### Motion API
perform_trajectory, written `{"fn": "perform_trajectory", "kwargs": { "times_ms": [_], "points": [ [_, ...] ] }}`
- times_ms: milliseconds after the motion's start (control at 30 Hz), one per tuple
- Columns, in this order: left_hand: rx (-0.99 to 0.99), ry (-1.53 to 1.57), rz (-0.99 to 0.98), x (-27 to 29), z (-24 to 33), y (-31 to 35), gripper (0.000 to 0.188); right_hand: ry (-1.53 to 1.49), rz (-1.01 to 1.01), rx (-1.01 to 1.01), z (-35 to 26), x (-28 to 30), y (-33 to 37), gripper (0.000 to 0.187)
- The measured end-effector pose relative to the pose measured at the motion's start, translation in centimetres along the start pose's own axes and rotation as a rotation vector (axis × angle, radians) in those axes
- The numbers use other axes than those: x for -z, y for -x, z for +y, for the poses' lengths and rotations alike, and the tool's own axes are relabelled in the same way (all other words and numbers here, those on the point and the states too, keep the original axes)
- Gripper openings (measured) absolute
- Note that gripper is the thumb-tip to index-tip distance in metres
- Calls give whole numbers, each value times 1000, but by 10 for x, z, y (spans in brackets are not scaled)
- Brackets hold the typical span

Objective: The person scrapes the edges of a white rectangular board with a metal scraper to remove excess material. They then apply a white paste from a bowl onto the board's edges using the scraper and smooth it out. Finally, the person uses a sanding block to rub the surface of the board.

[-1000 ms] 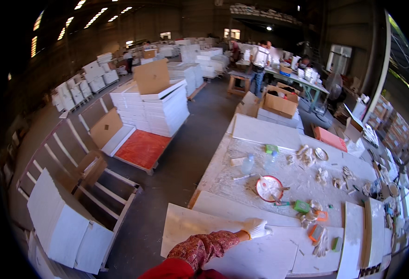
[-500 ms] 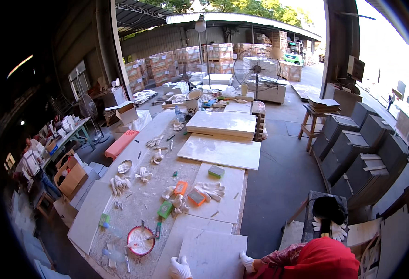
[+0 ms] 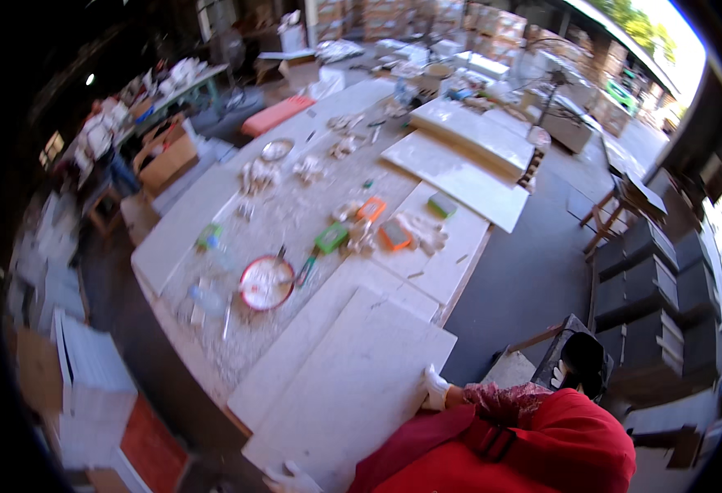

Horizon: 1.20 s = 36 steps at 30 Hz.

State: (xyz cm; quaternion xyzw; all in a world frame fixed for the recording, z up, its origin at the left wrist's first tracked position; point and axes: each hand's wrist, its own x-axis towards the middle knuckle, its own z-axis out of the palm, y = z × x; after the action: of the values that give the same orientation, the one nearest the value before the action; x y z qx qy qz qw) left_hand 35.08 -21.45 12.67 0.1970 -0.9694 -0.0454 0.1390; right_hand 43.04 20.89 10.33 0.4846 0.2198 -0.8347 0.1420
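"Head view: where's the white, rectangular, faintly veined slab [image 3: 352,374]?"

"Six o'clock, overlapping another pale slab [image 3: 292,352]. White-gloved right hand [image 3: 435,389] at its three-o'clock edge, white-gloved left hand [image 3: 293,479] near its seven."

"Fingers?"

"Clamped or apart, can't tell, either hand."

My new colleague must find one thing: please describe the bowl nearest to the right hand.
On the large worktable, find the pale slab at the right hand. Beyond it, leftward, sits the bowl, red-rimmed, unlike the pale dish farther back.
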Motion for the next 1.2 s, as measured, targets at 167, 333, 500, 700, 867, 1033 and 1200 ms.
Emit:
{"fn": "perform_trajectory", "kwargs": {
  "times_ms": [167,333,500,700,867,1033,1200],
  "points": [
    [294,301,-231,14,9,-34,67,419,-288,181,14,1,-18,70],
    [312,259,-266,9,0,-71,67,324,-287,-152,-8,-19,-4,63],
    [50,-108,-68,-9,18,-42,56,1055,-106,-152,-75,-80,47,44],
    [-472,-167,-310,4,172,28,63,1294,136,911,-197,-150,-3,33],
    [-801,233,-271,-19,259,54,59,1861,81,1515,-236,-243,-68,51],
    [-755,274,-273,-25,280,46,58,2022,-48,1446,-224,-308,-108,44],
    [-764,256,-295,-19,291,45,57,2182,-149,1607,-229,-318,-191,28]
  ]
}}
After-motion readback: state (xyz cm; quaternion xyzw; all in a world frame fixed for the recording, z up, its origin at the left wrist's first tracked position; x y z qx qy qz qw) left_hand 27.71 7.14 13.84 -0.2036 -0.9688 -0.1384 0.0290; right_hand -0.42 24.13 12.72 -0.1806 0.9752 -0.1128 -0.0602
